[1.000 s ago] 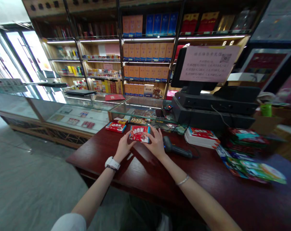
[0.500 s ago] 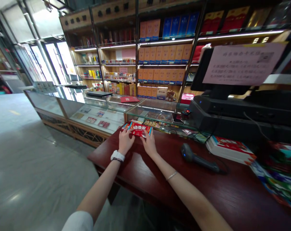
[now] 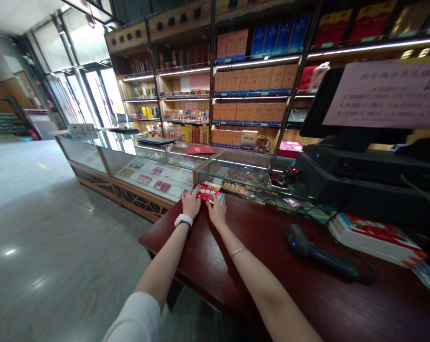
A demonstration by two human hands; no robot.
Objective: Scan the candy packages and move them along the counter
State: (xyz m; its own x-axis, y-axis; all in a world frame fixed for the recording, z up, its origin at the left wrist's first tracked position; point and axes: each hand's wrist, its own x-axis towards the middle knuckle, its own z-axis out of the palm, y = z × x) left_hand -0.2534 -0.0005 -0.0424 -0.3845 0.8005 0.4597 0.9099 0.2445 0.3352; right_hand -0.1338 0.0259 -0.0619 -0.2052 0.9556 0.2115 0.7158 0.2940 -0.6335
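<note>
A red snack packet with white lettering and blue ends is between my hands at the far left corner of the dark red wooden counter, beside the glass case. My left hand, below a white watch, has its fingers closed on the packet's left end. On the other end is my right hand, thumb at the near edge and fingers over the right side. Fingers cover parts of the packet. Whether another packet lies beneath it, I cannot tell.
A black barcode scanner lies on the counter to the right. Behind it are a stack of red-and-white packs and a monitor with a pink notice. Glass display cases run left; boxed goods fill the shelves.
My view has turned, so the surroundings sit further right in the picture. Both hands have brought the packet a little left and lower against the counter, and its face looks flatter.
</note>
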